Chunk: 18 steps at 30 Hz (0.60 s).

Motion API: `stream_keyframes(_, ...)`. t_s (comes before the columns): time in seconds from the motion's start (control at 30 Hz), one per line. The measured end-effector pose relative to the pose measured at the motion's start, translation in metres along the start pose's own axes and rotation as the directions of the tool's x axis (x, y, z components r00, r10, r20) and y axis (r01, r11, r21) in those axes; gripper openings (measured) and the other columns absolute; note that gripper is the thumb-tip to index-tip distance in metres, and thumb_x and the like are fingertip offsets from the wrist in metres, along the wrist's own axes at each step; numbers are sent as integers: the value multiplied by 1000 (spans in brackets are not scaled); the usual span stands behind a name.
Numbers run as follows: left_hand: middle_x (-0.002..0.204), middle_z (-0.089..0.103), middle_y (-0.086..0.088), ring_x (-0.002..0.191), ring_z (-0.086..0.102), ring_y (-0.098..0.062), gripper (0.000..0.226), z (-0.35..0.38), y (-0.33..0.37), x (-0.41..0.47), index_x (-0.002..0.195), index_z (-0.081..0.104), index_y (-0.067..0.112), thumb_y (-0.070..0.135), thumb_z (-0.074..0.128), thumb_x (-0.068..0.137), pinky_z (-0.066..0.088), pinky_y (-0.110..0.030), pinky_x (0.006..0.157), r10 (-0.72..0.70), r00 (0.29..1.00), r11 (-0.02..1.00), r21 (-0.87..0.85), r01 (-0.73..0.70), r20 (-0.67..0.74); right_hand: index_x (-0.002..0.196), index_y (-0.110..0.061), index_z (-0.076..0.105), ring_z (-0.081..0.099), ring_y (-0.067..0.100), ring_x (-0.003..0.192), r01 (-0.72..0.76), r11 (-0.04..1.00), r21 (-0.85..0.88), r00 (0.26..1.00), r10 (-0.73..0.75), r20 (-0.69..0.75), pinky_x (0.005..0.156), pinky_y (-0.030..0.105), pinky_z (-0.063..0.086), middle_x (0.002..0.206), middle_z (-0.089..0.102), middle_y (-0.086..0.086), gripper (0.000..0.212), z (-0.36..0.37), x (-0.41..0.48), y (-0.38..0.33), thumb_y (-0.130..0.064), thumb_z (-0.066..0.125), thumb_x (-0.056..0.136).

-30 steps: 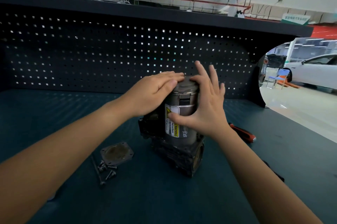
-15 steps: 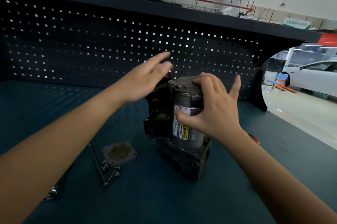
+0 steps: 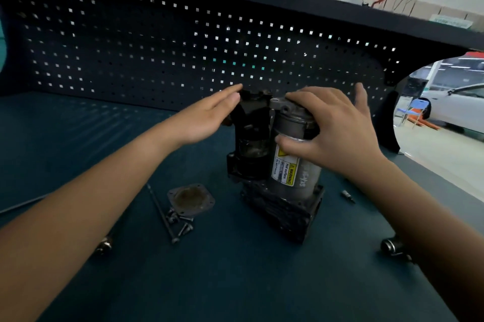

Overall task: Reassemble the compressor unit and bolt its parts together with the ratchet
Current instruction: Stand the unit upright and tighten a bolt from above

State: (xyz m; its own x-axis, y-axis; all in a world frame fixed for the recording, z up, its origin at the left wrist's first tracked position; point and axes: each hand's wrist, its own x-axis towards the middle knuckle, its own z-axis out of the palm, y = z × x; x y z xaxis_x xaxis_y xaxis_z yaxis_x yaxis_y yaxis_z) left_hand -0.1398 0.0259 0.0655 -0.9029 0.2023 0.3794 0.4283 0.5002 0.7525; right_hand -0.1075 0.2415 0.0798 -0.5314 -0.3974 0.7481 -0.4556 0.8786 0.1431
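Fingers of my right hand (image 3: 331,135) clamp the grey metal motor cylinder (image 3: 296,162) of the black compressor unit (image 3: 277,206) upright on the bench mat, steadying it, while my left hand (image 3: 207,117), flat and empty, hovers beside its dark top housing (image 3: 252,112), with loose steel bolts (image 3: 180,222) waiting below that wrist.

A compressor unit (image 3: 277,164) stands on the surface (image 3: 235,282) between both hands, cover plate (image 3: 190,200) and bolts (image 3: 180,224) below the left hand (image 3: 207,117).

dark pegboard (image 3: 157,41) — back wall | teal benchtop (image 3: 235,282) | white car (image 3: 461,107) — right
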Motion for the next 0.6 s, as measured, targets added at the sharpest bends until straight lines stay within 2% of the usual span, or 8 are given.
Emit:
stream_keyframes(0.13, 128, 48, 16, 100, 55, 7, 46, -30, -29, -26, 142, 28, 39, 48, 28, 96, 37, -18, 82, -98, 995, 993, 70, 99, -20, 122, -16, 59, 50, 31, 119, -6, 999, -44, 999, 8, 39, 105, 66, 7, 121, 59, 7, 73, -2, 0, 2, -64, 59, 67)
stream_keyframes(0.2, 121, 57, 12, 93, 61, 2, 38, -58, -55, -43, 135, 40, 34, 40, 33, 98, 40, -25, 84, -173, 982, 976, 122, 181, -75, 122, -14, 60, 50, 32, 118, -11, 1000, -29, 1000, 12, 28, 105, 67, 9, 119, 60, 9, 71, -2, 0, 1, -60, 61, 67)
stream_keyframes(0.27, 117, 62, 2, 88, 64, -8, 26, -89, -81, -64, 121, 52, 26, 28, 38, 99, 39, -30, 87, -270, 952, 944, 158, 291, -143, 122, -14, 60, 50, 33, 118, -11, 1000, -20, 1000, 11, 22, 106, 66, 9, 120, 60, 9, 68, -2, 0, 1, -56, 63, 69)
stream_keyframes(0.33, 115, 63, -8, 82, 63, -18, 22, -119, -102, -87, 113, 59, 15, 17, 44, 97, 43, -28, 86, -348, 910, 894, 212, 394, -223, 122, -14, 59, 49, 33, 118, -10, 1000, -26, 1000, 10, 20, 106, 66, 9, 120, 59, 10, 66, -2, -1, 1, -55, 66, 70)
stream_keyframes(0.4, 109, 65, -6, 75, 61, -16, 22, -148, -117, -112, 111, 65, 6, 10, 53, 93, 46, -20, 77, -413, 866, 807, 327, 492, -282, 121, -14, 60, 49, 34, 118, -11, 999, -46, 1000, 12, 19, 105, 66, 9, 120, 60, 12, 68, -2, -1, 2, -59, 64, 70)
stream_keyframes(0.43, 102, 67, -5, 74, 61, -16, 21, -159, -122, -125, 109, 67, 5, 8, 57, 90, 46, -22, 76, -454, 846, 748, 396, 532, -279, 121, -14, 60, 49, 34, 117, -15, 998, -55, 1000, 16, 26, 105, 67, 10, 119, 60, 12, 71, -2, 0, 1, -64, 63, 69)
stream_keyframes(0.53, 90, 69, -2, 81, 62, -17, 21, -177, -127, -158, 104, 71, 7, 7, 66, 84, 43, -26, 85, -540, 814, 619, 555, 556, -213, 117, -13, 61, 51, 35, 115, -3, 996, -93, 999, 6, 34, 103, 68, 12, 115, 62, 14, 79, 0, 1, 2, -73, 53, 66)
stream_keyframes(0.6, 98, 69, 0, 83, 61, -11, 22, -173, -125, -168, 103, 71, 8, 6, 68, 82, 40, -20, 84, -504, 840, 647, 556, 521, -200, 116, -13, 61, 53, 35, 113, 13, 994, -109, 1000, -10, 26, 103, 67, 16, 113, 63, 15, 81, 2, 2, 3, -73, 41, 67)
